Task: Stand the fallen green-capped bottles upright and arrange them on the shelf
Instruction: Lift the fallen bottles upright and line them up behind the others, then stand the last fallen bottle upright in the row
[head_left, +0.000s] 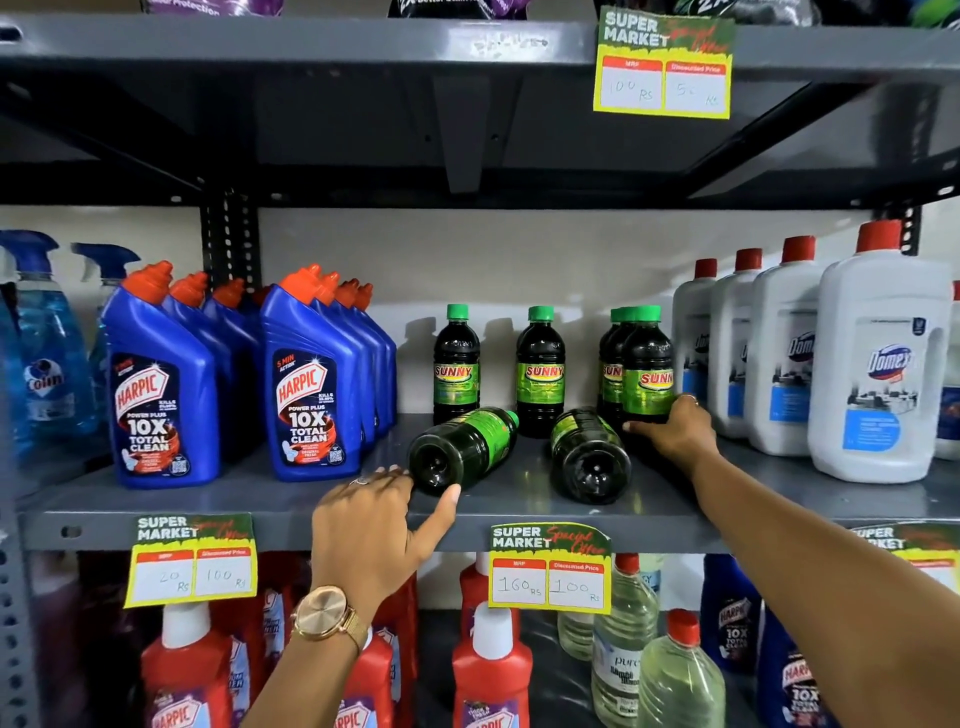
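Dark green-capped bottles stand on the grey middle shelf (291, 499). Two lie fallen with their bases toward me: the left fallen bottle (462, 448) and the right fallen bottle (587, 452). Two upright bottles (456, 364) (540, 369) stand behind them. A tight row of upright ones sits to the right, the front upright bottle (648, 364) nearest. My right hand (672, 428) grips the base of that front bottle. My left hand (374, 525), wearing a watch, curls around the base of the left fallen bottle, thumb under it.
Blue toilet-cleaner bottles (311, 384) with orange caps crowd the shelf's left. White red-capped bottles (878, 364) fill the right. Price tags (550, 569) hang from the shelf's front edge. Red and clear bottles stand on the shelf below.
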